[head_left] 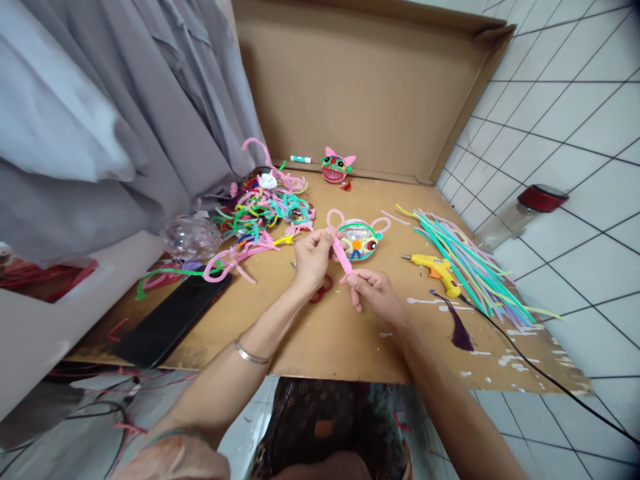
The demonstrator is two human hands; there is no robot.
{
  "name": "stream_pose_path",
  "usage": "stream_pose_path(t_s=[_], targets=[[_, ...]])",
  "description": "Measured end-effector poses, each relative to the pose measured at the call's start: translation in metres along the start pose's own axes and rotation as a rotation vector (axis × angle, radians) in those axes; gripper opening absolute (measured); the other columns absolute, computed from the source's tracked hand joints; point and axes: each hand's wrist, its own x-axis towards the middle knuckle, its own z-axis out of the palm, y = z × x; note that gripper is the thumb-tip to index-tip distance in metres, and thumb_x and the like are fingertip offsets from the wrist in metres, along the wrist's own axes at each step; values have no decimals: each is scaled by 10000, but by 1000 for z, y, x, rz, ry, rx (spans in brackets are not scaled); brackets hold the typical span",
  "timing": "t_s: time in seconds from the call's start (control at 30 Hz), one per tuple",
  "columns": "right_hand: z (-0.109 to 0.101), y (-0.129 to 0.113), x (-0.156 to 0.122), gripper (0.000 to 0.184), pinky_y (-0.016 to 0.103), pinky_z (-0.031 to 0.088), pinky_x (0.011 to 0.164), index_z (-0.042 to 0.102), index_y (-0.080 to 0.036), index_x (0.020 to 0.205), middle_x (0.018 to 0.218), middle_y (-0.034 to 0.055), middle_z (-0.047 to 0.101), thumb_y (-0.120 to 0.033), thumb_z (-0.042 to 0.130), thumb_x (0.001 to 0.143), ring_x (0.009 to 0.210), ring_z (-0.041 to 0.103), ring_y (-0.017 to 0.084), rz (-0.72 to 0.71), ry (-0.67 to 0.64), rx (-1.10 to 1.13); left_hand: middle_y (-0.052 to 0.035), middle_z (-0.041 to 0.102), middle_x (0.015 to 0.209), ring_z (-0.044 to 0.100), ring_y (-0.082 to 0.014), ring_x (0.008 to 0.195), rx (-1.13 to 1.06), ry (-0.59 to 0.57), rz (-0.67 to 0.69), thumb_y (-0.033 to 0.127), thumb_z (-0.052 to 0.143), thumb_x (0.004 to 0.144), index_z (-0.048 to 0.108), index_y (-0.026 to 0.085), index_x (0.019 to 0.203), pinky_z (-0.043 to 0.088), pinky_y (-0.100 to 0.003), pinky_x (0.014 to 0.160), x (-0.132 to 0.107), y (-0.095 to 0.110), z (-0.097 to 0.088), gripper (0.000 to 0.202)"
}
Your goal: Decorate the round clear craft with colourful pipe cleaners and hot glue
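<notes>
A short pink pipe cleaner piece [342,256], seemingly folded into strands side by side, is stretched between my two hands. My left hand [314,257] pinches its upper end. Its lower end is between the fingertips of my right hand [373,292]. Just behind them on the table lies a round pipe-cleaner animal face [357,241] with pink loop ears, a green rim and an orange nose. Red-handled scissors [323,290] lie partly hidden under my left wrist.
A tangled pile of pipe cleaners [270,207] and a black phone [173,320] are on the left. To the right are a yellow glue gun [437,270] with a cord, a purple tassel [459,327] and straight pipe cleaners [470,263]. A finished-looking face [335,167] stands by the cardboard [370,87].
</notes>
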Motion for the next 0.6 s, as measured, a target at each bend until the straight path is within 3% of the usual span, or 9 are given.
stream_pose_path(t_s=[0.13, 0.33, 0.6], targets=[[2, -1, 1, 356, 203, 334, 404, 681, -171, 836, 451, -67, 531, -514, 586, 829, 347, 438, 66, 2, -9, 7, -8, 618, 559, 526, -95, 465, -42, 6, -19, 632, 695, 688, 627, 151, 663, 440, -222, 478, 1, 1, 0, 486], [1, 0, 1, 451, 223, 430, 461, 685, -167, 866, 539, -30, 614, -605, 623, 779, 417, 538, 89, 49, 0, 77, 1, 620, 568, 527, -85, 472, -10, 53, 94, 593, 691, 722, 650, 148, 665, 432, -204, 480, 6, -2, -5, 450], [-8, 6, 1, 448, 246, 480, 527, 695, -167, 883, 652, 22, 689, -600, 620, 799, 509, 604, 109, 77, -13, 88, 3, 621, 574, 528, -88, 482, -53, 158, 112, 597, 686, 725, 666, 152, 701, 439, -205, 476, 14, -1, -9, 446]])
